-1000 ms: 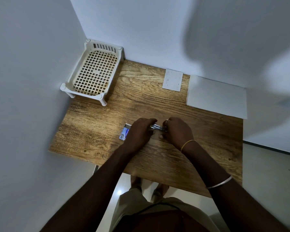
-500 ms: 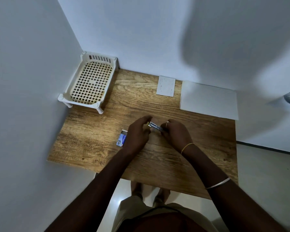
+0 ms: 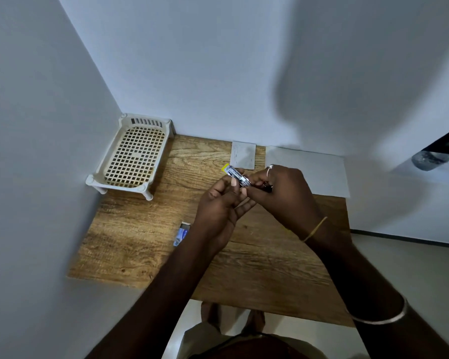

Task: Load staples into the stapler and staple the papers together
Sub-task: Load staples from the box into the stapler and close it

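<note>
Head view — both hands have lifted stapler.

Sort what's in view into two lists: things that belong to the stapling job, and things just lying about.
For the job:
stapler, held up off the desk by the left hand and the right hand
staple box on the desk
papers at the back right

Lying about:
basket, empty, in the back left corner
card by the wall
</note>
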